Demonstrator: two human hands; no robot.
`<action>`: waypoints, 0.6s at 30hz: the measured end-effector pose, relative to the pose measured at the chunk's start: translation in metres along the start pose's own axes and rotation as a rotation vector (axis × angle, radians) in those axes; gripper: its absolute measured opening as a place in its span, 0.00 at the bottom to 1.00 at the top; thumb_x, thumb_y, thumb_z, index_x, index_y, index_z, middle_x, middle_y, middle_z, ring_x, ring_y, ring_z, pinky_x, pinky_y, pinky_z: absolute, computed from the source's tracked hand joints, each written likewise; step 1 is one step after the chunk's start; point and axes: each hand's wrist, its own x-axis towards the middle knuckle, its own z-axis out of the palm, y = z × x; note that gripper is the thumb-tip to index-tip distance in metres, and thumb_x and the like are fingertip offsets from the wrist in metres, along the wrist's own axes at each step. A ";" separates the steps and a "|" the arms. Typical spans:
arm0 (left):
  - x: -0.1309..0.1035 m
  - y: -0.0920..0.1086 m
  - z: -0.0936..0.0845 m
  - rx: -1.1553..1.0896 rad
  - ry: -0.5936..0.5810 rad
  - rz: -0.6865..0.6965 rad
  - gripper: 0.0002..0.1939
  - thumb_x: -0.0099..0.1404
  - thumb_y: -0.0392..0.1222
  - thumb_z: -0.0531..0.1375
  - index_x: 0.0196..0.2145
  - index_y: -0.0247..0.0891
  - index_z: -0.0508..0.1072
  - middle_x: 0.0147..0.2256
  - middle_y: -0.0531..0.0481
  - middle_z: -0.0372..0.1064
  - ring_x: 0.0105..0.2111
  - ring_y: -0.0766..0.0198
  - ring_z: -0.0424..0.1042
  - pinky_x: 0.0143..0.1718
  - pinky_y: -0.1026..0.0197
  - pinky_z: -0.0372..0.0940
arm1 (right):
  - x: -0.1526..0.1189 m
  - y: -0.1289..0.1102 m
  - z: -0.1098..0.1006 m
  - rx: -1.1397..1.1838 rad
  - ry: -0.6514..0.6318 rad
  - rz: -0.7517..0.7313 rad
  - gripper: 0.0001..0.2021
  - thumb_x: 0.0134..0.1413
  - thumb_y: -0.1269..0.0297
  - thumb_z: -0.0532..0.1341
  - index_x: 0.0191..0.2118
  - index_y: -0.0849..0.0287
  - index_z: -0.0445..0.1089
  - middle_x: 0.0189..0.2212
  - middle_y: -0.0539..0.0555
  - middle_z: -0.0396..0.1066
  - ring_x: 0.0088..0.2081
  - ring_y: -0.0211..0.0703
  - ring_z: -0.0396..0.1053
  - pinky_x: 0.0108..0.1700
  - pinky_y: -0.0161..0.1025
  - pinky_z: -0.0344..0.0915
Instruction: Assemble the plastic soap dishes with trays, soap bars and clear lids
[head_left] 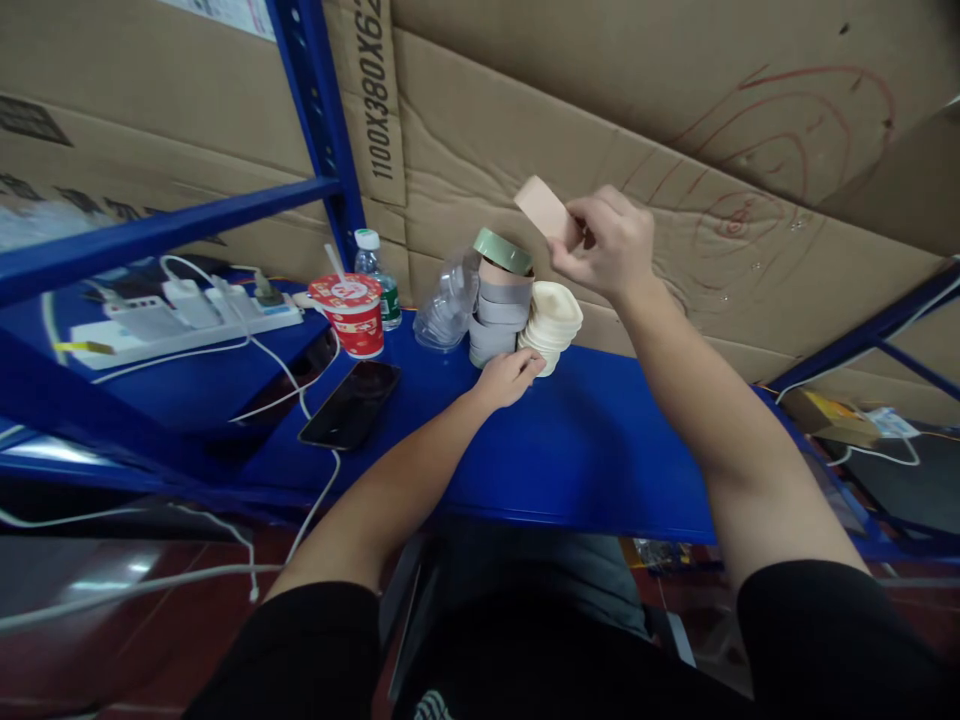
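My right hand [604, 240] is raised in front of the cardboard and pinches a pale pink piece [546, 208] with flat sides, like a small square bowl or lid; its inside is hidden. On the blue tabletop below stands a stack of cream square bowls [553, 310]. My left hand [510, 378] is at the low left side of this stack, fingers curled and pressed against it. Just left of that, a second stack has grey square bowls [499, 315], a pink one [506, 280] and a tilted green one [502, 252] on top.
Left of the stacks are a clear plastic container [446, 305], a water bottle [375, 275] and a red cup [354, 318] with a straw. A black phone [351, 405] lies nearer me. Beyond are a power strip [180, 325] with cables and a blue rack post [319, 110].
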 end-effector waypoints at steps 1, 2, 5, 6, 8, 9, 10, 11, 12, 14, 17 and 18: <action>0.000 -0.001 0.000 0.006 -0.006 0.006 0.21 0.79 0.56 0.50 0.48 0.42 0.77 0.32 0.52 0.81 0.37 0.57 0.80 0.43 0.57 0.68 | 0.009 -0.001 0.005 -0.007 -0.033 0.007 0.25 0.68 0.42 0.54 0.50 0.59 0.74 0.40 0.59 0.76 0.44 0.54 0.76 0.41 0.46 0.71; 0.000 -0.001 0.000 0.010 -0.012 0.012 0.21 0.79 0.56 0.50 0.47 0.42 0.78 0.32 0.52 0.81 0.37 0.56 0.80 0.43 0.57 0.68 | 0.016 -0.004 0.009 -0.012 -0.069 0.015 0.24 0.69 0.43 0.54 0.50 0.58 0.74 0.41 0.60 0.76 0.46 0.55 0.75 0.42 0.47 0.71; -0.001 -0.001 0.000 0.027 -0.033 0.028 0.21 0.79 0.57 0.50 0.47 0.43 0.78 0.33 0.52 0.81 0.37 0.56 0.80 0.43 0.57 0.68 | 0.028 -0.013 0.021 -0.018 -0.186 0.040 0.23 0.71 0.44 0.54 0.51 0.59 0.72 0.44 0.62 0.76 0.49 0.58 0.74 0.44 0.48 0.71; -0.001 -0.001 0.000 0.033 -0.042 0.031 0.22 0.79 0.57 0.50 0.48 0.43 0.79 0.33 0.51 0.81 0.37 0.56 0.80 0.43 0.57 0.68 | 0.029 -0.016 0.024 -0.020 -0.221 0.044 0.23 0.72 0.44 0.53 0.51 0.59 0.72 0.45 0.62 0.76 0.50 0.58 0.74 0.45 0.49 0.70; -0.001 0.001 0.000 0.048 -0.060 0.032 0.22 0.79 0.57 0.50 0.48 0.43 0.79 0.34 0.51 0.81 0.38 0.55 0.80 0.43 0.56 0.68 | 0.030 -0.020 0.028 -0.016 -0.277 0.045 0.24 0.73 0.44 0.52 0.53 0.61 0.71 0.47 0.64 0.76 0.51 0.59 0.73 0.47 0.50 0.70; -0.001 0.001 0.000 0.055 -0.070 0.033 0.23 0.79 0.58 0.50 0.48 0.43 0.79 0.34 0.51 0.82 0.38 0.55 0.80 0.43 0.56 0.68 | 0.029 -0.021 0.031 -0.007 -0.294 0.042 0.24 0.74 0.44 0.52 0.53 0.61 0.71 0.48 0.64 0.76 0.52 0.60 0.73 0.48 0.51 0.70; -0.001 0.002 0.000 0.061 -0.076 0.033 0.23 0.79 0.58 0.49 0.48 0.43 0.79 0.34 0.50 0.82 0.38 0.54 0.80 0.43 0.56 0.68 | 0.027 -0.022 0.033 0.006 -0.303 0.038 0.25 0.74 0.44 0.51 0.54 0.61 0.71 0.49 0.64 0.75 0.53 0.60 0.73 0.49 0.51 0.70; -0.001 0.003 0.000 0.066 -0.081 0.035 0.24 0.79 0.59 0.49 0.48 0.43 0.79 0.35 0.50 0.82 0.38 0.54 0.80 0.43 0.56 0.68 | 0.026 -0.022 0.036 0.024 -0.300 0.033 0.25 0.74 0.44 0.51 0.54 0.61 0.71 0.49 0.63 0.76 0.53 0.60 0.73 0.49 0.51 0.70; -0.001 0.003 0.000 0.069 -0.085 0.037 0.24 0.79 0.59 0.50 0.48 0.44 0.80 0.35 0.50 0.82 0.38 0.54 0.80 0.43 0.55 0.68 | 0.024 -0.022 0.039 0.046 -0.288 0.027 0.25 0.74 0.43 0.52 0.54 0.60 0.71 0.48 0.63 0.76 0.54 0.59 0.73 0.50 0.50 0.71; -0.001 0.004 -0.001 0.071 -0.089 0.041 0.24 0.79 0.60 0.50 0.48 0.44 0.80 0.35 0.50 0.81 0.38 0.53 0.80 0.43 0.55 0.68 | 0.021 -0.020 0.044 0.089 -0.253 0.021 0.24 0.74 0.42 0.52 0.53 0.59 0.72 0.47 0.61 0.77 0.54 0.58 0.74 0.50 0.50 0.72; -0.002 0.004 -0.001 0.075 -0.088 0.047 0.24 0.79 0.60 0.50 0.48 0.44 0.80 0.34 0.50 0.81 0.38 0.54 0.80 0.44 0.55 0.69 | 0.017 -0.019 0.048 0.130 -0.230 0.039 0.25 0.73 0.41 0.53 0.52 0.58 0.72 0.46 0.61 0.78 0.52 0.58 0.75 0.49 0.50 0.73; -0.002 0.005 -0.001 0.077 -0.090 0.051 0.23 0.79 0.59 0.50 0.48 0.44 0.80 0.35 0.50 0.81 0.38 0.54 0.80 0.44 0.55 0.69 | 0.016 -0.019 0.049 0.136 -0.232 0.050 0.26 0.73 0.40 0.53 0.53 0.58 0.73 0.46 0.61 0.78 0.52 0.58 0.75 0.50 0.50 0.74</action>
